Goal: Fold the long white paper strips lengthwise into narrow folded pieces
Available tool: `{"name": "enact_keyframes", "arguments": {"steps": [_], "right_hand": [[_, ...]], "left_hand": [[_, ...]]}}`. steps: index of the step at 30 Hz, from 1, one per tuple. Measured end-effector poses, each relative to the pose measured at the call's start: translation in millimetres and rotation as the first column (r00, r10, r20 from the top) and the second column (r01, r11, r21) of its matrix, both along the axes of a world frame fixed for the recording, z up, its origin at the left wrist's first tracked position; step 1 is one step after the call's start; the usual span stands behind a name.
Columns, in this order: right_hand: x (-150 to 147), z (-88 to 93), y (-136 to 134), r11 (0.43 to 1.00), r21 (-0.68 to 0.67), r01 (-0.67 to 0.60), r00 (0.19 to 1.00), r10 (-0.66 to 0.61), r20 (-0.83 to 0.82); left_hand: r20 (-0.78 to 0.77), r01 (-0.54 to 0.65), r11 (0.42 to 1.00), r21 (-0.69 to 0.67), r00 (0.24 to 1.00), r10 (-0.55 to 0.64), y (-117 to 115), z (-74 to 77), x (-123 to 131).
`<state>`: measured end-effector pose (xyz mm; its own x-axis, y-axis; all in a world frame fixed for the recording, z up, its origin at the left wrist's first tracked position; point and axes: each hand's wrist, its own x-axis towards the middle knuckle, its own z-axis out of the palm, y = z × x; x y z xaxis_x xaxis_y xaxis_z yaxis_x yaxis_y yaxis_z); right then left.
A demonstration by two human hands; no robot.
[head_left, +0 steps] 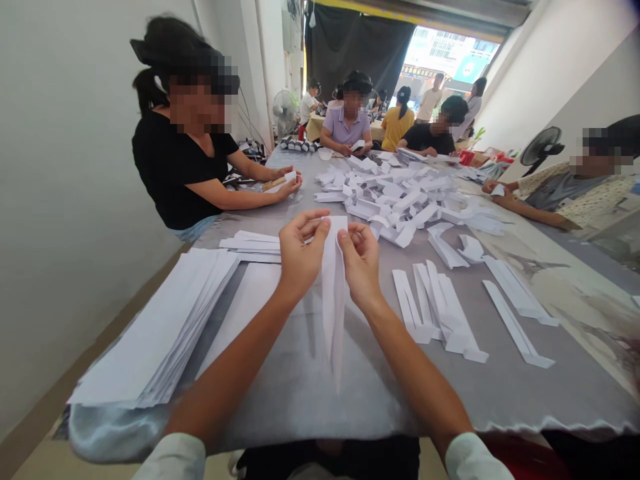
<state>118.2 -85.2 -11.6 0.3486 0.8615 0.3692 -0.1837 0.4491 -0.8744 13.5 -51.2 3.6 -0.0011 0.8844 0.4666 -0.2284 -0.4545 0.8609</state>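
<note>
A long folded strip of white paper (pixel 334 287) hangs between my hands above the table, its far end gripped and its narrow end pointing toward me. My left hand (pixel 304 250) pinches the strip's upper left edge between thumb and fingers. On the opposite edge, my right hand (pixel 361 257) is closed with its thumb pressed on the paper. Left of my forearm lies a stack of flat white paper sheets (pixel 160 327), with a few folded strips (pixel 253 243) behind it. To the right of my right hand rest several folded paper strips (pixel 440 307).
A large heap of folded white paper pieces (pixel 395 193) covers the middle of the grey-clothed table (pixel 370 393). A person in black (pixel 185 160) sits at the left, and others sit at the far side and right. Fans (pixel 543 147) stand behind.
</note>
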Motion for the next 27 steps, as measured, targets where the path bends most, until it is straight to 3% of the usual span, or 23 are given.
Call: {"name": "enact_keyframes", "arguments": {"steps": [9, 17, 23, 27], "right_hand": [[0.1, 0.1, 0.5, 1.0, -0.009, 0.013, 0.999, -0.012, 0.047], [0.1, 0.1, 1.0, 0.998, -0.05, -0.05, 0.998, 0.051, 0.032], [-0.1, -1.3, 1.1, 0.999, -0.039, -0.018, 0.999, 0.02, 0.031], [-1.7, -2.6, 1.3, 1.0, -0.024, 0.001, 0.999, 0.001, 0.054]], "left_hand": [[0.085, 0.048, 0.996, -0.075, 0.996, -0.041, 1.9, -2.9, 1.3], [0.143, 0.104, 0.979, -0.176, 0.987, -0.079, 7.1, -3.5, 2.7], [0.163, 0.105, 0.986, -0.131, 0.983, -0.083, 5.6, -3.9, 3.5], [0.132, 0.047, 0.996, -0.08, 0.991, -0.036, 6.6, -4.8, 2.3]]}}
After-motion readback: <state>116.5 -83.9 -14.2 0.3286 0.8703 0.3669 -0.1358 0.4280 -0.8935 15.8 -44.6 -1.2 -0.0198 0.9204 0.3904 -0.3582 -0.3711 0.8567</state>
